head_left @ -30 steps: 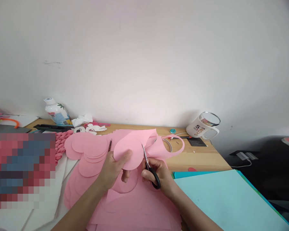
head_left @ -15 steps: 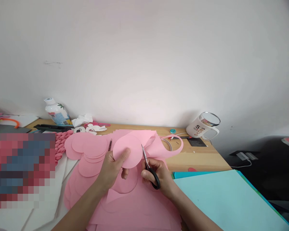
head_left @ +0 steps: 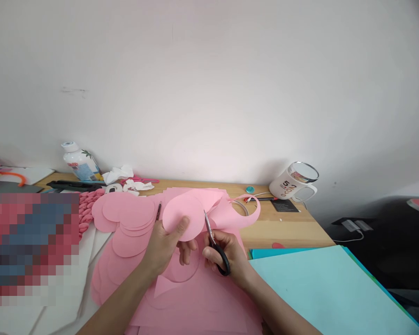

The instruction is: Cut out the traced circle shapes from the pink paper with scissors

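Note:
My left hand (head_left: 167,244) pinches a round piece of pink paper (head_left: 183,211), thumb on top and fingers beneath. In my right hand (head_left: 226,256) is a pair of scissors (head_left: 220,258) with black handles, its blades pointing up at the right edge of the round piece. A curled offcut strip (head_left: 247,215) of the same paper loops away to the right behind the blades. Below both hands lies a stack of pink sheets (head_left: 202,307). Several cut pink circles (head_left: 132,239) overlap to the left of my left hand.
A dark pen (head_left: 158,211) lies by the circles. At the back left are a white bottle (head_left: 81,163) and crumpled tissues (head_left: 118,174). A white mug (head_left: 289,182) stands back right near a tape roll (head_left: 242,207). Light blue sheets (head_left: 310,284) lie at the right.
The fingers of my left hand under the paper have shifted and show more. The curled strip has drawn slightly left, and the scissors stay at the circle's edge.

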A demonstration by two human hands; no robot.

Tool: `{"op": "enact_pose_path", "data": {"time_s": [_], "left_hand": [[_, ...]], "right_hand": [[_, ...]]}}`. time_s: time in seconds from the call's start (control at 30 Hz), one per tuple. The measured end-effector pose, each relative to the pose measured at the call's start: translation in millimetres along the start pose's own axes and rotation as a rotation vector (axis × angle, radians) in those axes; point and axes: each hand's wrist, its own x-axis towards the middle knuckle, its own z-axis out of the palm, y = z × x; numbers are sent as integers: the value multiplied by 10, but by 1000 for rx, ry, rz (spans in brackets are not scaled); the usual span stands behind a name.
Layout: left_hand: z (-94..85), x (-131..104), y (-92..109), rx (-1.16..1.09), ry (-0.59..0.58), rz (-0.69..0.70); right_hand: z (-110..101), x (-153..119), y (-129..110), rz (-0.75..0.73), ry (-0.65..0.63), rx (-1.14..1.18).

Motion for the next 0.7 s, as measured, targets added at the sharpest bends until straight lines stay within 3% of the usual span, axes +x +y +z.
{"op": "enact_pose_path", "data": {"time_s": [0.23, 0.4, 0.7], "left_hand": [[-18, -10, -10, 127, 0, 4], [8, -24, 30, 230, -48, -70], [0, -44, 19, 176, -93, -63]], "right_hand": [[-5, 24, 16, 11, 2, 50], [-16, 47, -2, -100, 21, 60], [-29, 35, -6, -120, 18, 18]]}}
